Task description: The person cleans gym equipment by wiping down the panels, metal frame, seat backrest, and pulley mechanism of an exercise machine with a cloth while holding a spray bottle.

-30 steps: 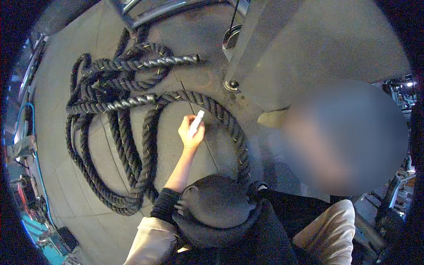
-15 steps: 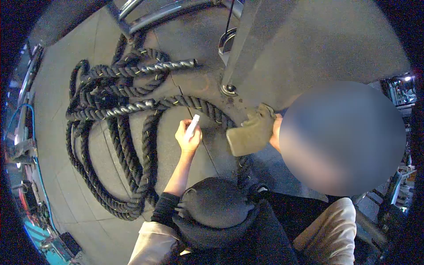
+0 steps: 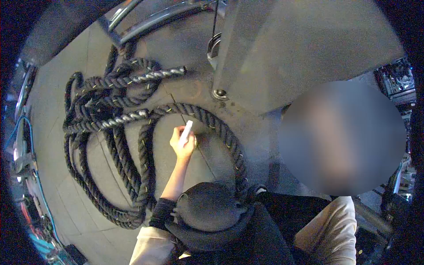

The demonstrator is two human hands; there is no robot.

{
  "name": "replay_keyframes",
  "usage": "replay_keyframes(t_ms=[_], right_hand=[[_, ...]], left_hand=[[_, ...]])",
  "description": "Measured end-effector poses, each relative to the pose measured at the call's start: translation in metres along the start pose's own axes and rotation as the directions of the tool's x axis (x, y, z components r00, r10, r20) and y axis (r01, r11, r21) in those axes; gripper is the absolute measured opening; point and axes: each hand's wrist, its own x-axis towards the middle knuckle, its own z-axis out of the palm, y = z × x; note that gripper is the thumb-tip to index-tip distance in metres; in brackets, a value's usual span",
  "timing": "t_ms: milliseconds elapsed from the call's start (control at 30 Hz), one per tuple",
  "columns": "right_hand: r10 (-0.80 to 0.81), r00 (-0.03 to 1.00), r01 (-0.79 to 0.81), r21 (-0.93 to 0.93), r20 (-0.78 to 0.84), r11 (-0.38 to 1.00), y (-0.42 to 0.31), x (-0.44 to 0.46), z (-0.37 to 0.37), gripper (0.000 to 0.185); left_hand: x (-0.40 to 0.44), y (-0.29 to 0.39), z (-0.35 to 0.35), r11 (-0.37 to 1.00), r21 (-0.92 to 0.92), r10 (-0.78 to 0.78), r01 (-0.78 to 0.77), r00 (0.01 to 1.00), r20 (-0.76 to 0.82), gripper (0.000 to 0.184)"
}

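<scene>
A slim white object [image 3: 187,129] sticks up from my left hand [image 3: 183,143], whose fingers are wrapped round it. This hand is above the dark floor, inside a curve of thick black rope [image 3: 225,132]. The rope lies in loose loops to the left, with two silvery wrapped ends. A large blurred disc covers the area where my right forearm reaches, so my right hand and whatever it holds are hidden. Only the light right sleeve [image 3: 329,232] shows below the disc.
A metal post [image 3: 227,57] with a bolted foot stands ahead, beside a large grey panel [image 3: 309,48]. Curved metal tubing [image 3: 163,20] crosses the top. Gym equipment and a blue cable [image 3: 37,181] line the left edge.
The olive, cloth-like item held beside the blurred disc half a second ago has gone out of sight. The rope and post appear slightly lower and further left. My left hand still grips the white object.
</scene>
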Motion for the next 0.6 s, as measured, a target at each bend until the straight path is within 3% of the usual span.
replay_keyframes(t_ms=[33,67,100,133,167,200,233,300,333,367,433,467,500,533,600], right_hand=[[-0.104,0.993,0.104,-0.006,-0.054,0.995,-0.018,0.000,0.007,0.029],[-0.305,0.949,0.296,-0.110,-0.084,0.949,-0.039,0.014,0.003,0.029],[-0.494,0.864,0.467,-0.217,-0.092,0.857,-0.060,0.030,-0.002,0.030],[-0.754,0.655,0.710,-0.301,-0.051,0.637,-0.082,0.032,0.002,0.032],[-0.927,0.375,0.865,-0.366,0.016,0.344,-0.113,0.025,0.011,0.034],[-0.990,0.126,0.886,-0.456,0.069,0.081,-0.145,-0.010,0.030,0.036],[-0.982,-0.122,0.830,-0.528,0.144,-0.180,-0.169,-0.058,0.057,0.039],[-0.997,-0.081,0.966,-0.247,0.008,-0.080,-0.191,-0.126,0.100,0.039],[-0.997,-0.073,0.953,-0.293,0.030,-0.079,-0.195,-0.141,0.105,0.040],[-0.996,-0.070,0.938,-0.336,0.049,-0.083,-0.197,-0.152,0.106,0.042],[-0.967,-0.238,0.872,-0.420,0.088,-0.253,-0.173,-0.162,0.108,0.045],[-0.976,-0.210,0.909,-0.356,0.056,-0.216,-0.147,-0.175,0.111,0.038],[-0.943,-0.278,0.913,-0.254,0.181,-0.318,-0.117,-0.183,0.104,0.035],[-0.827,-0.482,0.793,-0.258,0.291,-0.552,-0.085,-0.183,0.096,0.031],[-0.595,-0.548,0.671,-0.116,0.588,-0.733,-0.027,-0.187,0.075,0.033]], left_hand=[[0.000,0.003,0.000,0.999,0.010,0.034,-0.034,0.999,-0.009,0.018],[-0.001,0.000,0.001,1.000,-0.007,0.028,-0.029,1.000,-0.011,0.018],[-0.002,0.006,-0.003,0.999,0.045,-0.021,0.019,0.999,0.048,0.017],[-0.002,0.002,-0.002,0.998,0.009,-0.068,0.068,0.996,0.059,0.017],[-0.003,0.000,0.000,0.993,-0.025,-0.115,0.117,0.991,0.072,0.017],[0.000,0.007,-0.001,0.998,0.039,-0.055,0.052,0.997,0.058,0.017],[0.004,0.019,0.002,0.994,-0.061,-0.087,0.090,0.995,0.037,0.017],[0.001,-0.010,0.005,0.998,0.011,-0.061,0.061,0.998,0.034,0.017],[0.003,-0.008,0.005,0.999,0.016,0.028,-0.029,0.999,0.028,0.017],[0.004,-0.009,0.007,1.000,-0.019,-0.022,0.022,0.999,0.041,0.017],[0.000,-0.014,0.010,0.989,-0.084,-0.119,0.125,0.991,0.068,0.017],[-0.001,-0.016,0.012,0.997,-0.048,-0.059,0.061,0.997,0.051,0.017],[0.000,-0.006,0.011,0.998,-0.027,-0.060,0.062,0.996,0.061,0.017],[0.003,0.009,0.011,0.998,-0.010,-0.057,0.058,0.996,0.069,0.017],[0.001,0.000,0.016,0.999,0.041,-0.033,0.030,0.997,0.067,0.016]])
